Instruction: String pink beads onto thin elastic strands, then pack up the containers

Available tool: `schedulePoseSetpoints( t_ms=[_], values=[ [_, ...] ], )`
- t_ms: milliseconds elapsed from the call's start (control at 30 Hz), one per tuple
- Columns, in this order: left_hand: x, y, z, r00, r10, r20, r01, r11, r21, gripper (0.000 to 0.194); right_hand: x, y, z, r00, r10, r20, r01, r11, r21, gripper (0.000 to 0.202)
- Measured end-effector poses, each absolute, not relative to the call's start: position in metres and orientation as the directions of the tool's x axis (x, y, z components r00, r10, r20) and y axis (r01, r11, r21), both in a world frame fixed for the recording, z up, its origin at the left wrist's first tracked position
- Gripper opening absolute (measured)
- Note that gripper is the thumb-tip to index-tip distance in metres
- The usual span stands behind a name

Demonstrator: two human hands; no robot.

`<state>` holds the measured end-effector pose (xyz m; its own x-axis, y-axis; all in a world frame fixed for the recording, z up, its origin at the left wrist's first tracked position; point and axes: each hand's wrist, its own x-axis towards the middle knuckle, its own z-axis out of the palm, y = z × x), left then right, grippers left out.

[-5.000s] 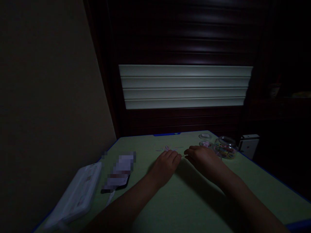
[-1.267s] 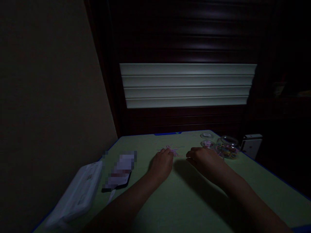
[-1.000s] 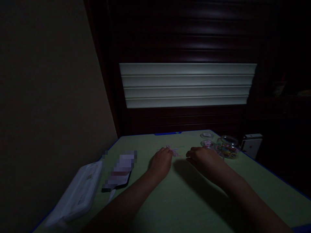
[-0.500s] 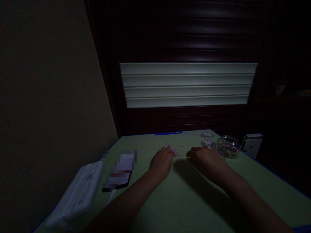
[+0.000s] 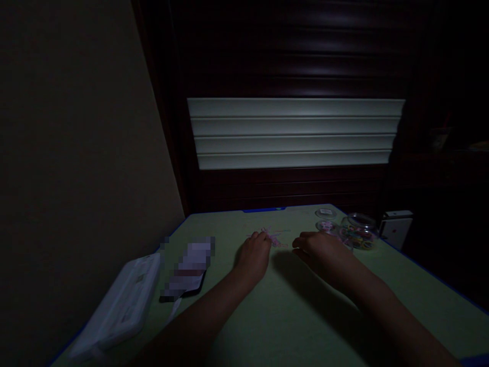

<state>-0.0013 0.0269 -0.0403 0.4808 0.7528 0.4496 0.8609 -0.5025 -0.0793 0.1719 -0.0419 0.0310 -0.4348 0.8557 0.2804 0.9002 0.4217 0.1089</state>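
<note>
A loose pile of thin pink bands [image 5: 275,237], which look like small elastic hair ties, lies on the green tabletop. My left hand [image 5: 255,255] rests at the near left side of this pile, its fingers curled down into the pink strands. Whatever those fingers grip is hidden by the hand. To the right of the pile, my right hand [image 5: 319,248] hovers over the table with bent fingers and the thumb close below them. Anything pinched there is too small and dark to see.
Beyond my right hand stands a clear round jar [image 5: 358,232] of coloured bands. Small clear dishes sit beside it, one with pink bands [image 5: 326,226], and a clear lid [image 5: 325,213]. A phone-like object [image 5: 193,262] and a white case [image 5: 122,300] lie left.
My left hand has shifted slightly left and back, so more of the pink pile shows. My right hand has hardly moved.
</note>
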Motion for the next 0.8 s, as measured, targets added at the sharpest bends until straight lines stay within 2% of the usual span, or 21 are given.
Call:
schedulePoseSetpoints(
  t_ms=[300,600,800],
  values=[
    [-0.008,0.036,-0.038,0.462,0.781,0.419,0.866,-0.499,-0.024,0.02,0.171,-0.043,0.033,-0.426,0.867,0.258,0.904,0.415,0.098,0.017],
    [-0.007,0.025,-0.036,0.497,0.765,0.41,0.857,-0.508,-0.091,0.027,0.171,-0.044,0.033,-0.426,0.865,0.266,0.903,0.426,0.063,0.017],
    [-0.007,0.022,-0.034,0.498,0.768,0.403,0.859,-0.501,-0.106,0.029,0.171,-0.042,0.031,-0.424,0.862,0.277,0.905,0.417,0.086,0.018]
  ],
)
